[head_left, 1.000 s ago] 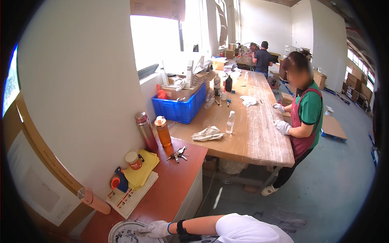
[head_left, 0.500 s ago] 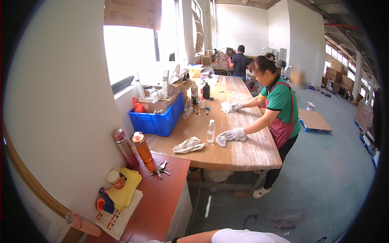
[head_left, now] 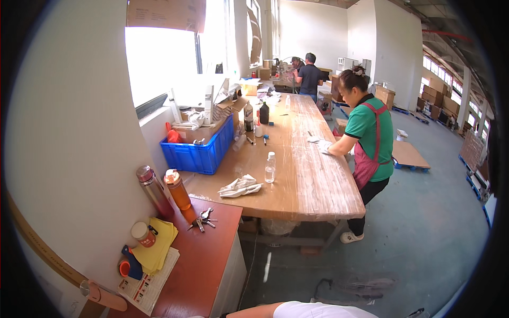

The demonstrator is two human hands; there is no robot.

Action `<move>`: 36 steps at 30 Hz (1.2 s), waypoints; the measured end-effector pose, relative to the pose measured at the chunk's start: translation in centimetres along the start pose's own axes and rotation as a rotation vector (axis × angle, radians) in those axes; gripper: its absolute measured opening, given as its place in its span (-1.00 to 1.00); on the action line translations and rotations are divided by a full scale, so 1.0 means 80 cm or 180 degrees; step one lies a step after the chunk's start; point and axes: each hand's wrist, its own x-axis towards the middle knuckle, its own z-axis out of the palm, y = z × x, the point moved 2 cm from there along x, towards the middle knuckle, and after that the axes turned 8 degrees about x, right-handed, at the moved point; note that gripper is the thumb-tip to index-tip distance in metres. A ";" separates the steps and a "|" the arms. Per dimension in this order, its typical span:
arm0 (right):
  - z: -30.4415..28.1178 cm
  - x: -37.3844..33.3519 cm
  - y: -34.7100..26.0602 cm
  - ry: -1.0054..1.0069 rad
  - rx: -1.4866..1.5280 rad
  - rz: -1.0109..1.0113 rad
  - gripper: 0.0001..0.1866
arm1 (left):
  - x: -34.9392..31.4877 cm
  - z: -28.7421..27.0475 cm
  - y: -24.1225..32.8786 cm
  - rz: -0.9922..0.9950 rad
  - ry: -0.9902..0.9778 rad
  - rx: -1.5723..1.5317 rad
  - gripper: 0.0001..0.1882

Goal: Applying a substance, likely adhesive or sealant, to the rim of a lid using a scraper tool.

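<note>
**Arm low at the red cabinet, hands out of frame**

The wearer stands at the near end of a red cabinet (head_left: pixel 212 259). One bare forearm (head_left: pixel 254 311), with a white sleeve (head_left: pixel 323 310) behind it, lies along the lower edge of the view and points toward the cabinet's front corner. This reads as a reach at cabinet height with nothing gripped in sight. Which arm it is cannot be told.

Both hands fall below the frame. How far open they are, and whether they hold or touch anything, cannot be told.

Nearest that arm is a printed leaflet (head_left: pixel 148 286) at the cabinet's near left corner, partly under a yellow cloth (head_left: pixel 159 246). A small jar (head_left: pixel 142 233) sits at the cloth's far edge, with a blue object (head_left: pixel 132 262) just beside the cloth. Keys (head_left: pixel 201 218) lie further back, near an orange bottle (head_left: pixel 177 190) and a steel flask (head_left: pixel 154 190) by the wall. Taking any of these would call for the arm to come up into view first, and the bottles stand close enough together to knock.

Beyond is a long wooden table (head_left: pixel 313 185) with a white rag (head_left: pixel 241 186), a clear bottle (head_left: pixel 270 167) and a blue crate (head_left: pixel 201 153). A co-worker (head_left: pixel 368 132) presses gloved hands (head_left: pixel 322 145) on the tabletop.
</note>
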 end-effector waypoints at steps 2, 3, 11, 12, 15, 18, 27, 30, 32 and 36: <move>-0.006 -0.001 -0.011 -0.0122 0.0027 0.0111 -0.43 | -0.007 -0.003 -0.007 -0.0094 0.0003 -0.0004 -0.50; -0.008 -0.001 -0.017 -0.0139 0.0001 0.0084 -0.43 | -0.010 -0.002 -0.011 -0.0133 -0.0007 -0.0008 -0.50; -0.016 -0.021 -0.035 0.0041 -0.0049 -0.0041 -0.44 | -0.005 -0.001 -0.010 -0.0157 -0.0119 -0.0182 -0.49; -0.016 -0.023 -0.038 0.0040 -0.0049 -0.0052 -0.44 | -0.005 -0.001 -0.012 -0.0179 -0.0146 -0.0193 -0.49; -0.014 -0.027 -0.046 0.0039 -0.0089 -0.0052 -0.44 | -0.006 0.002 -0.017 -0.0229 -0.0195 -0.0271 -0.49; -0.010 -0.029 -0.056 0.0032 -0.0137 -0.0070 -0.44 | -0.009 0.003 -0.024 -0.0293 -0.0234 -0.0351 -0.49; 0.008 -0.037 -0.080 -0.0040 -0.0225 -0.0123 -0.45 | -0.021 0.007 -0.044 -0.0462 -0.0392 -0.0491 -0.48; 0.014 -0.038 -0.079 -0.0021 -0.0268 -0.0146 -0.45 | -0.026 0.006 -0.049 -0.0505 -0.0402 -0.0523 -0.47; 0.017 -0.040 -0.076 0.0120 -0.0301 -0.0407 -0.46 | -0.030 0.005 -0.052 -0.0539 -0.0414 -0.0548 -0.47; 0.026 -0.044 -0.085 0.0010 -0.0417 -0.0352 -0.44 | -0.033 0.005 -0.057 -0.0589 -0.0442 -0.0581 -0.47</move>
